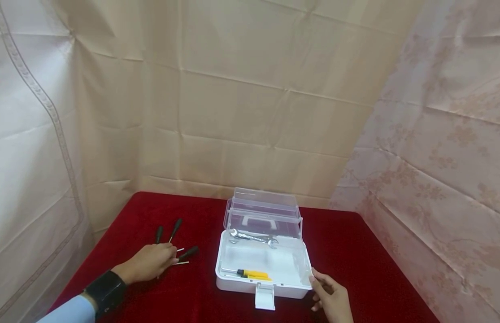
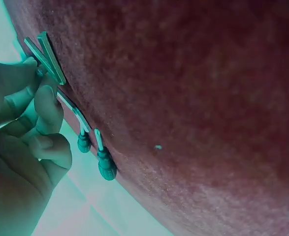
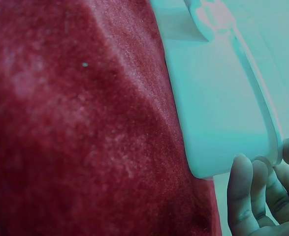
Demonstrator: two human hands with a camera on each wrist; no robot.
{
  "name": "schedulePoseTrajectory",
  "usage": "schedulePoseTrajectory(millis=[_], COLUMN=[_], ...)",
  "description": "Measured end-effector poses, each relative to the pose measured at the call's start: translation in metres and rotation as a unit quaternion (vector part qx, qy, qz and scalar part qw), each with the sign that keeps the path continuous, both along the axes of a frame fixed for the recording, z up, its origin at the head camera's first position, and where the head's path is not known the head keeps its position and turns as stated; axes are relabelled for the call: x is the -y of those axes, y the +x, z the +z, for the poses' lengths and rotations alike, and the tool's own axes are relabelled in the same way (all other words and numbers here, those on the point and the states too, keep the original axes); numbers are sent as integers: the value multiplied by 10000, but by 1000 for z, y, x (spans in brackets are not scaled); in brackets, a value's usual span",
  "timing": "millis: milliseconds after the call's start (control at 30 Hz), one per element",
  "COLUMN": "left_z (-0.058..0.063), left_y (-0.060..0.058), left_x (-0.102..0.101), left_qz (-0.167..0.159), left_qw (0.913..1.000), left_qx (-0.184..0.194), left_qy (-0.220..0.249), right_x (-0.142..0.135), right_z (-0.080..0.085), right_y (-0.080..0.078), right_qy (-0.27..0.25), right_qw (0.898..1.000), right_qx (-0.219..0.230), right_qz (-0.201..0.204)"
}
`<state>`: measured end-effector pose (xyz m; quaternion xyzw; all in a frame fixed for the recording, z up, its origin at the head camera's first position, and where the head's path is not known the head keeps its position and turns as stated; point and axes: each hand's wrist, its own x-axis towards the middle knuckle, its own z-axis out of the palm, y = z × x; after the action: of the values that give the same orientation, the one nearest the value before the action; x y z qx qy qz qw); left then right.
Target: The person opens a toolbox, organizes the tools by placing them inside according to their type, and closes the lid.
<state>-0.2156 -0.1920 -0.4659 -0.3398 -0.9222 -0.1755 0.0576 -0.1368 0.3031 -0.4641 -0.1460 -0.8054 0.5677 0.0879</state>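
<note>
- The left hand [image 1: 150,262] is curled, thumb and forefinger pinching a slim tool [image 2: 40,72]; only a bit of it shows between the fingertips, so its kind cannot be told.
- Close about that hand lie three dark-handled screwdrivers: two just beyond the knuckles, the nearer [image 1: 158,234] and the farther [image 1: 177,224], and a third [image 1: 189,253] to the right of the fingertips, its handle slanting away.
- Thin pale rods [image 1: 182,263] jut out just right of the same fingers.
- The right hand [image 1: 333,297] grips the near right corner of a white box [image 1: 236,283], thumb at the rim, fingers curled against the outside.
- Left of that hand, the box stands with its clear lid [image 1: 266,204] raised at the back and its latch [image 1: 265,298] hanging down in front; inside are a shiny wrench [image 1: 254,237] along the back and yellow-and-black screwdrivers [image 1: 254,273] along the front wall.
- A wide stretch of red tabletop [image 1: 205,287] separates the left hand from the box; more red cloth spreads right of the right hand.
- The tabletop's back edge runs well beyond both hands, near a beige curtain [image 1: 233,112].
</note>
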Motion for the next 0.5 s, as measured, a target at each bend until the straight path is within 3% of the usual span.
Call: schedulePoseTrajectory(millis=[100, 267, 500], left_z=[1, 1, 5], left_y=[1, -1, -4], left_x=[-1, 0, 9], left_qz=[169, 546, 229], left_qw=[9997, 9983, 9992], left_qx=[-143, -67, 132], left_qy=[66, 169, 309], right_x=[0, -1, -1], right_z=[0, -1, 0], right_y=[0, 0, 1], right_qy=[-11, -20, -29], right_qw=[10000, 10000, 10000], right_qx=[-2, -14, -24], right_qz=[-13, 2, 12])
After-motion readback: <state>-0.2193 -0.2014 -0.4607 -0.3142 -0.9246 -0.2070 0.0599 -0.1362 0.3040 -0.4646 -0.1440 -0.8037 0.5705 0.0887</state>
